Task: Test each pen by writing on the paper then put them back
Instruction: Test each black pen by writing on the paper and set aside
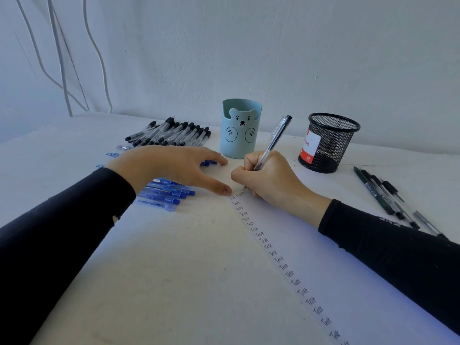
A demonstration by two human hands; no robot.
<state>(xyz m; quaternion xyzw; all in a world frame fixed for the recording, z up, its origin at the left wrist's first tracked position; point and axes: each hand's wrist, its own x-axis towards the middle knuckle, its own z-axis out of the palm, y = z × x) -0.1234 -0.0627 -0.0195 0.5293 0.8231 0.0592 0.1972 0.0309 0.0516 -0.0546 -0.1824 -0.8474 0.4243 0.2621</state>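
This is looking like a writing desk in a home or small office. A white surface (62, 135) is butting against a white wall (273, 46), with thin cables (101, 61) hanging down it at the upper left. Stationery is lying across the middle: a bear-faced pen cup (240, 140), a black mesh holder (331, 145), heaps of black-capped pens (171, 133) and blue pens (164, 192), and paper (323, 257).

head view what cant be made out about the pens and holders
Head view:
- blue pens: left hand covers some; count unclear
- clear pen tip: mostly behind right hand
- bear pen holder: wall hides its inside
- mesh cup label: print too small
- paper: "Test" column cut by bottom edge
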